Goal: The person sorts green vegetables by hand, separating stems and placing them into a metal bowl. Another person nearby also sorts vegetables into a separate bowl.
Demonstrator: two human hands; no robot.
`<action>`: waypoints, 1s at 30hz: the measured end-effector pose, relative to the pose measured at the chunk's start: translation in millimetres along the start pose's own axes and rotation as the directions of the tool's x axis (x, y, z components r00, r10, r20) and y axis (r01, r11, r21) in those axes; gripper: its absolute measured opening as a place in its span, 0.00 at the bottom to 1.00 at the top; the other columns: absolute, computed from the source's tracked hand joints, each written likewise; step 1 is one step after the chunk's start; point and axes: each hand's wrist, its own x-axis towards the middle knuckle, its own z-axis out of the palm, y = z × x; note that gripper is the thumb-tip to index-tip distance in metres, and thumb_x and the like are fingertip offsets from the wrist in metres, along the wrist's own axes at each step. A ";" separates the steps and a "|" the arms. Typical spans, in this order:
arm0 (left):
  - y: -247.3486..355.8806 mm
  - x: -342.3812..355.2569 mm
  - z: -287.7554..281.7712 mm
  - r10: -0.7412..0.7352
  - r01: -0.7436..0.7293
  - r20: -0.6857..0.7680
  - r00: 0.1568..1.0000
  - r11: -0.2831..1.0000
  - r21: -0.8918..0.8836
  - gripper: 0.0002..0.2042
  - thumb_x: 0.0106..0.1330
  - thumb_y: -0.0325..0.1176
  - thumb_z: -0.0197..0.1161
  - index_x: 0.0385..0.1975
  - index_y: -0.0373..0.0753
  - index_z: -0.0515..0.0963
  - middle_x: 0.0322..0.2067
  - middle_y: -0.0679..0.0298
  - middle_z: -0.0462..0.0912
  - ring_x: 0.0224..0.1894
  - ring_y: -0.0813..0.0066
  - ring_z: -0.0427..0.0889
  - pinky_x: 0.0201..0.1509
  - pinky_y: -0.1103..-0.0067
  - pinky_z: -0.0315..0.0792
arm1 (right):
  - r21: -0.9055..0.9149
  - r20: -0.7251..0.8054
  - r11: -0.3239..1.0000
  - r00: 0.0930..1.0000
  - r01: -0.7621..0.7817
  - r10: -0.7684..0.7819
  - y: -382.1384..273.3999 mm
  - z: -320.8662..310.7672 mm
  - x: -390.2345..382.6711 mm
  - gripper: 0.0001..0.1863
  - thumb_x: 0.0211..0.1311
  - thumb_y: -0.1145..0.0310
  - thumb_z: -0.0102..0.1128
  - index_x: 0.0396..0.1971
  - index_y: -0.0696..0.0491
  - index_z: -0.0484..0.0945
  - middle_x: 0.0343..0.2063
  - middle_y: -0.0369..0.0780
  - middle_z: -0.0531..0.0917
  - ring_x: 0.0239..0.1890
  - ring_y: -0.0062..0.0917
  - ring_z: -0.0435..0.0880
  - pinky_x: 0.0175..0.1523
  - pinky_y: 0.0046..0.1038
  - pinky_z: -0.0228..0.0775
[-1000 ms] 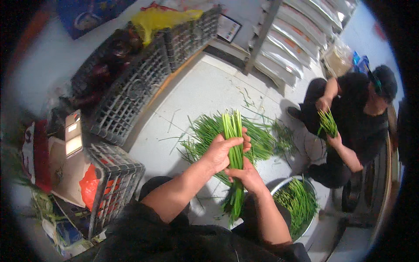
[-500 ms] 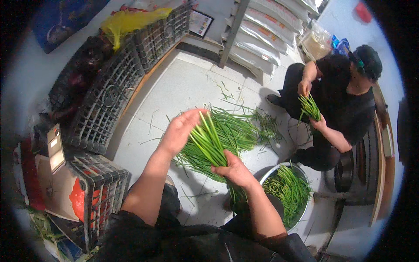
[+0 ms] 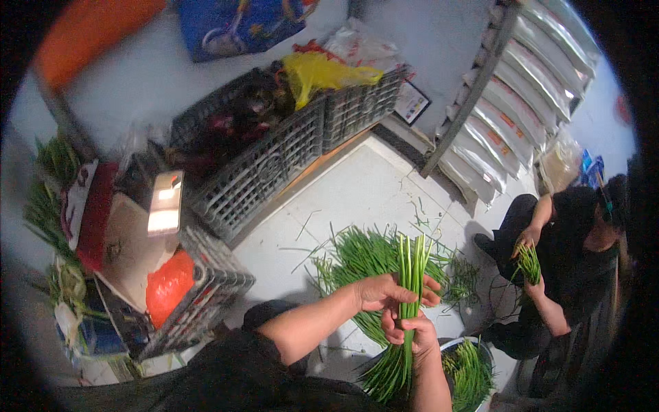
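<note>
A bunch of chives (image 3: 412,261) stands upright before me, pale cut ends up and long green leaves trailing below. My right hand (image 3: 417,333) is closed round its middle. Just above, my left hand (image 3: 388,292) grips the same bunch, thumb in front and fingers behind the stalks. Beyond my hands, a loose pile of chives (image 3: 367,250) lies spread on the white tiled floor (image 3: 343,196). Beside my right forearm sits a metal basin (image 3: 490,358) holding more chives (image 3: 465,371), partly hidden by the arm.
At right a crouching person (image 3: 580,233) in black holds a smaller green bunch (image 3: 528,264). Black plastic crates (image 3: 264,168) line the wall, topped by a yellow bag (image 3: 322,74). A phone (image 3: 165,202) leans at the near-left crate (image 3: 213,288). White sacks (image 3: 494,137) are stacked at far right.
My view has swung left. My left hand, earlier held open beside the stalk tips, now closes on the bunch. The bunch has gone from tilted to upright.
</note>
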 end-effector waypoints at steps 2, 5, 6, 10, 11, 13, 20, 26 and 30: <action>3.3 -2.7 -0.6 0.000 0.000 0.010 1.000 1.000 -0.022 0.20 0.56 0.32 0.64 0.47 0.36 0.70 0.39 0.59 0.79 0.55 0.63 0.72 0.57 0.67 0.67 | -0.032 -0.026 0.999 0.999 -0.030 0.029 3.4 1.9 -1.0 0.19 0.44 0.72 0.61 0.38 0.60 0.70 0.24 0.42 0.74 0.18 0.22 0.72 0.22 0.21 0.63; 11.8 -6.0 0.5 0.084 -0.085 -0.273 0.958 0.996 0.010 0.12 0.58 0.31 0.63 0.38 0.36 0.71 0.28 0.62 0.78 0.40 0.62 0.80 0.47 0.66 0.73 | -0.274 -0.193 0.959 0.981 -0.074 0.020 6.8 -2.6 -0.6 0.17 0.46 0.71 0.62 0.36 0.60 0.71 0.27 0.43 0.76 0.19 0.22 0.73 0.24 0.21 0.65; 16.4 -6.7 -0.8 0.123 -0.126 -0.330 0.936 0.992 0.012 0.12 0.58 0.31 0.63 0.38 0.36 0.71 0.28 0.61 0.78 0.37 0.62 0.81 0.45 0.66 0.74 | -0.391 -0.266 0.913 0.964 -0.115 0.008 8.4 -7.0 0.3 0.16 0.47 0.71 0.62 0.36 0.60 0.71 0.27 0.44 0.76 0.20 0.22 0.74 0.25 0.22 0.66; 54.5 -22.4 -22.7 0.357 -0.376 -0.667 0.654 0.919 0.122 0.12 0.57 0.32 0.64 0.37 0.37 0.71 0.22 0.61 0.76 0.24 0.65 0.80 0.35 0.69 0.76 | -0.725 -0.431 0.615 0.901 -0.311 -0.052 16.7 -38.8 11.3 0.14 0.51 0.68 0.61 0.35 0.60 0.72 0.30 0.43 0.79 0.27 0.28 0.78 0.33 0.26 0.68; 64.9 -28.8 -29.2 0.413 -0.412 -0.730 0.545 0.890 0.196 0.12 0.57 0.33 0.64 0.36 0.38 0.71 0.21 0.62 0.75 0.22 0.66 0.78 0.32 0.71 0.75 | -0.865 -0.434 0.339 0.891 -0.370 -0.136 20.0 -47.2 12.0 0.15 0.50 0.68 0.62 0.35 0.60 0.71 0.29 0.45 0.79 0.27 0.32 0.77 0.34 0.29 0.68; 82.0 -39.7 -39.1 0.556 -0.447 -0.782 0.283 0.797 0.405 0.11 0.56 0.32 0.65 0.34 0.40 0.72 0.20 0.64 0.74 0.20 0.71 0.75 0.29 0.74 0.72 | -0.888 -0.346 -0.219 0.900 -0.406 -0.265 20.6 -60.3 8.4 0.17 0.48 0.68 0.64 0.35 0.61 0.71 0.28 0.49 0.78 0.29 0.41 0.75 0.36 0.35 0.69; 57.3 -17.6 -11.4 0.753 -0.303 -0.653 0.079 0.643 0.704 0.10 0.51 0.27 0.67 0.31 0.38 0.74 0.25 0.69 0.76 0.28 0.82 0.72 0.34 0.83 0.67 | -0.943 -0.009 -0.200 0.624 -0.265 -0.782 -3.3 -36.2 -4.8 0.28 0.40 0.65 0.71 0.39 0.60 0.67 0.34 0.48 0.73 0.39 0.41 0.71 0.46 0.37 0.65; -13.9 7.5 66.0 0.494 -0.198 -0.589 0.640 0.846 0.495 0.12 0.51 0.28 0.68 0.33 0.35 0.75 0.29 0.65 0.78 0.32 0.78 0.76 0.38 0.80 0.71 | -0.951 0.146 -0.278 0.600 -0.132 -0.787 13.0 3.2 -6.5 0.34 0.36 0.71 0.71 0.47 0.61 0.66 0.46 0.47 0.70 0.50 0.39 0.67 0.55 0.35 0.60; -31.3 2.6 94.2 0.500 -0.224 -0.426 0.754 0.806 0.549 0.12 0.54 0.30 0.64 0.38 0.39 0.73 0.35 0.67 0.76 0.38 0.78 0.74 0.45 0.79 0.68 | -0.997 -0.054 0.074 0.728 -0.004 -0.683 10.0 13.5 -27.5 0.26 0.35 0.82 0.60 0.43 0.60 0.71 0.43 0.48 0.76 0.48 0.37 0.75 0.55 0.33 0.65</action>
